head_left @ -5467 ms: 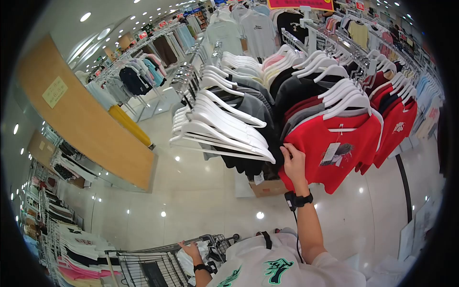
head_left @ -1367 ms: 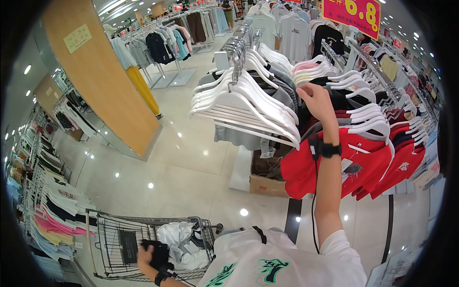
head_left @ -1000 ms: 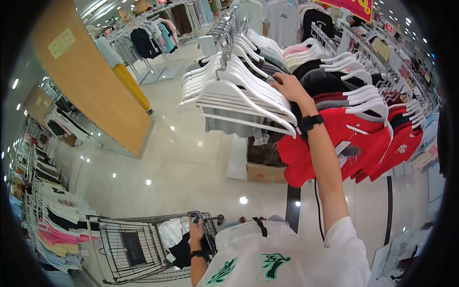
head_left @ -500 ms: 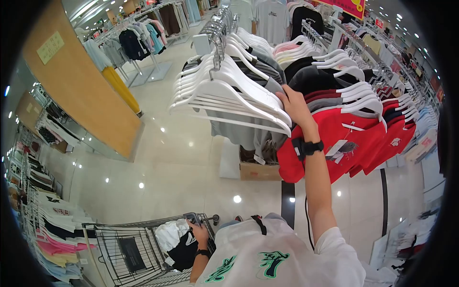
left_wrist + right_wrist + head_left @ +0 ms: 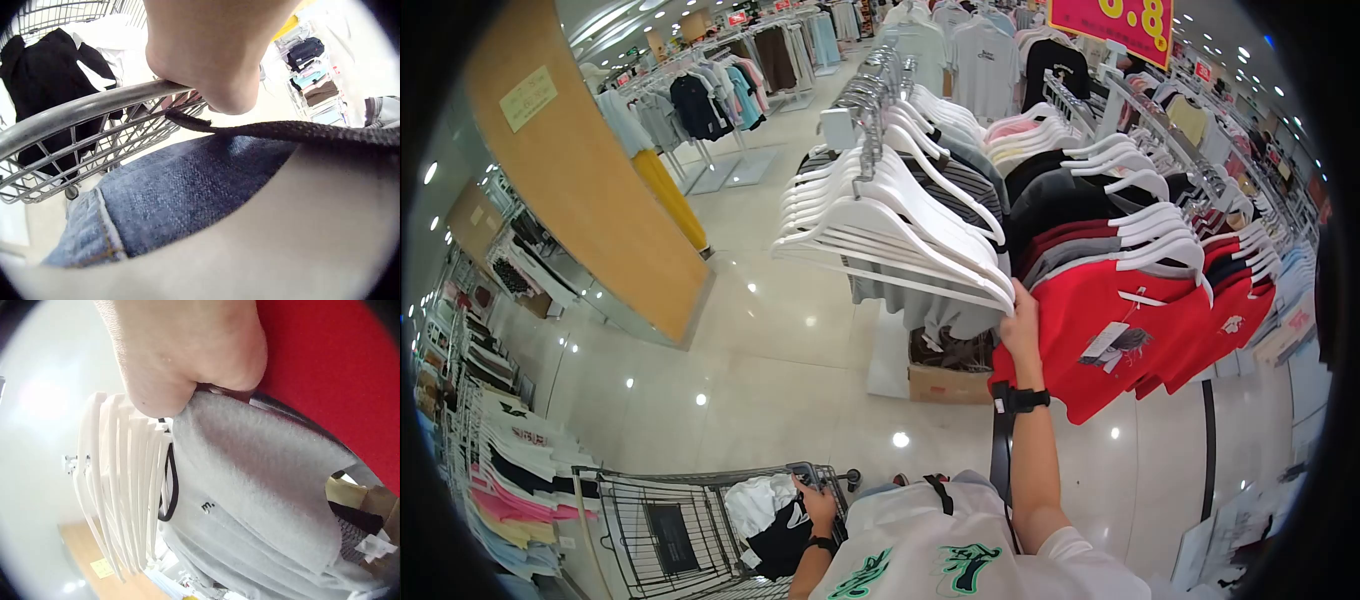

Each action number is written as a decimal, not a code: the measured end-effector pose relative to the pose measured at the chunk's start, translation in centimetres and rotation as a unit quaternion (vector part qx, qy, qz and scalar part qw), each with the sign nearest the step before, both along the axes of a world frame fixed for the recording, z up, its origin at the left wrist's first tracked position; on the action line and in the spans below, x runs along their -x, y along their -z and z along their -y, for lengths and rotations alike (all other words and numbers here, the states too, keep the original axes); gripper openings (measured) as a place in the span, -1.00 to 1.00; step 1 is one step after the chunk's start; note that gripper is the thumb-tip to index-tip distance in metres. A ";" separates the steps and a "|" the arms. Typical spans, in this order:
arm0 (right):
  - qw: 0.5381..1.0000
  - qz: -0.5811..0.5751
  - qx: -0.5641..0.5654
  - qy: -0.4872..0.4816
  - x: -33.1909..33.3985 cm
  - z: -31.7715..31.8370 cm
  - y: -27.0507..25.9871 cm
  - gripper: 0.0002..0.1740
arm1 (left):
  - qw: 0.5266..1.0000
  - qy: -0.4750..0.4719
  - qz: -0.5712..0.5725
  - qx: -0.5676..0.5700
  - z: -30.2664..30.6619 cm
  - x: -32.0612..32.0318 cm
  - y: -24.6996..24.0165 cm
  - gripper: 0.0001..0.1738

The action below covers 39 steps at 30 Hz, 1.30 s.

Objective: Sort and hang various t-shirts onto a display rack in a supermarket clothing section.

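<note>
The right hand had its fingers curled tight, pinching a fold of a grey T-shirt at its upper edge. In the right wrist view the cloth hung away from the fingers toward 5 o'clock. In the head view that shirt sat at 9 o'clock of the hand, under the white hangers, with a red T-shirt at 3 o'clock. The left hand had its fingers wrapped round the shopping cart handle. A black garment lay beyond the handle at 10 o'clock.
</note>
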State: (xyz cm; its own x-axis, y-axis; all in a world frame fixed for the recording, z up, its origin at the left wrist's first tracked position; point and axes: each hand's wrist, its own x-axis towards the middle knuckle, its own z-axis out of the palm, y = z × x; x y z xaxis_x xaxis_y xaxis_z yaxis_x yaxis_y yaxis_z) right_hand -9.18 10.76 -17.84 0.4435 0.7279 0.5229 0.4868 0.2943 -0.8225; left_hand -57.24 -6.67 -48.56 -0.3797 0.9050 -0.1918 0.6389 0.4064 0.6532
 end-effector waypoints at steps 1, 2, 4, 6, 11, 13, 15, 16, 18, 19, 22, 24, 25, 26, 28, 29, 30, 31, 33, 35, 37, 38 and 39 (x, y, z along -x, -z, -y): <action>1.000 0.006 -0.001 -0.009 -0.1 0.1 1.3 -0.84 | 1.000 0.005 -0.001 0.002 0.1 0.1 0.3 0.16; 1.000 0.000 0.013 -0.016 0.3 0.6 1.8 -0.78 | 1.000 0.003 0.009 -0.003 0.1 -0.1 0.0 0.17; 1.000 -0.005 0.006 -0.003 2.2 0.6 2.5 -0.75 | 1.000 0.006 0.017 -0.006 0.0 -0.2 -0.3 0.17; 0.996 -0.018 0.082 -0.001 3.5 1.0 3.6 -0.71 | 1.000 0.002 0.016 0.002 0.0 -0.1 -0.2 0.19; 0.990 -0.036 0.120 -0.070 6.6 1.7 6.5 -0.69 | 1.000 0.009 0.025 0.010 -0.3 0.2 0.2 0.20; 0.983 -0.056 0.136 -0.108 7.4 2.6 7.5 -0.69 | 0.997 -0.019 0.055 0.044 -0.8 0.6 0.7 0.18; 0.975 -0.077 0.151 -0.144 8.1 3.6 7.3 -0.68 | 0.999 -0.003 -0.010 -0.052 -2.4 -0.5 -3.5 -0.16; 0.965 -0.060 0.188 -0.170 8.2 4.6 6.4 -0.66 | 0.992 -0.067 0.108 -0.006 -2.6 -1.5 -6.6 -0.27; 0.947 -0.047 0.229 -0.222 8.7 6.4 4.2 -0.59 | 0.993 0.015 -0.048 -0.111 -4.2 0.9 -1.7 -0.30; 0.944 -0.046 0.234 -0.226 8.4 6.8 3.9 -0.59 | 0.996 0.035 -0.006 -0.077 -4.5 0.2 -4.1 -0.29; 0.894 -0.048 0.285 -0.342 7.2 7.6 1.8 -0.53 | 0.974 0.175 0.141 0.024 -7.7 -3.4 -12.5 -0.22; 0.880 -0.052 0.278 -0.382 7.3 8.0 -1.7 -0.54 | 0.927 0.332 0.175 -0.021 -9.0 -7.5 -16.4 -0.13; 0.874 -0.055 0.279 -0.395 7.5 8.3 -3.1 -0.56 | 0.898 0.404 0.169 -0.044 -9.4 -9.8 -17.5 -0.10; 0.873 -0.056 0.280 -0.396 7.9 8.8 -4.7 -0.56 | 0.863 0.475 0.161 -0.069 -9.7 -11.9 -18.4 -0.06; 0.868 -0.108 0.248 -0.417 8.5 9.6 -7.0 -0.63 | 0.815 0.547 0.184 0.038 -10.2 -15.4 -20.7 -0.02; 0.873 -0.109 0.244 -0.409 8.4 9.8 -7.2 -0.63 | 0.752 0.609 0.205 0.147 -10.4 -16.5 -21.4 0.03; 0.887 -0.123 0.224 -0.384 8.1 10.2 -7.4 -0.68 | 0.746 0.618 0.202 0.146 -10.4 -17.0 -21.1 0.03; 0.901 -0.136 0.204 -0.358 7.7 10.6 -7.6 -0.72 | 0.726 0.603 0.275 0.186 -10.2 -17.5 -20.3 0.07; 0.927 -0.162 0.162 -0.296 6.2 11.3 -7.2 -0.73 | 0.695 0.591 0.341 0.226 -9.8 -17.8 -20.4 0.12; 0.946 -0.214 0.099 -0.222 4.8 12.2 -7.4 -0.75 | 0.640 0.601 0.440 0.189 -9.4 -17.2 -21.5 0.20; 0.936 -0.267 0.076 -0.219 4.5 13.2 -8.4 -0.75 | 0.633 0.645 0.401 0.151 -8.9 -18.2 -21.7 0.19; 0.933 -0.272 0.080 -0.221 4.8 13.7 -8.7 -0.75 | 0.680 0.661 0.297 0.111 -8.6 -19.1 -22.5 0.13; 0.931 -0.275 0.070 -0.229 5.1 14.1 -9.2 -0.74 | 0.717 0.668 0.186 0.068 -8.1 -20.0 -22.8 0.06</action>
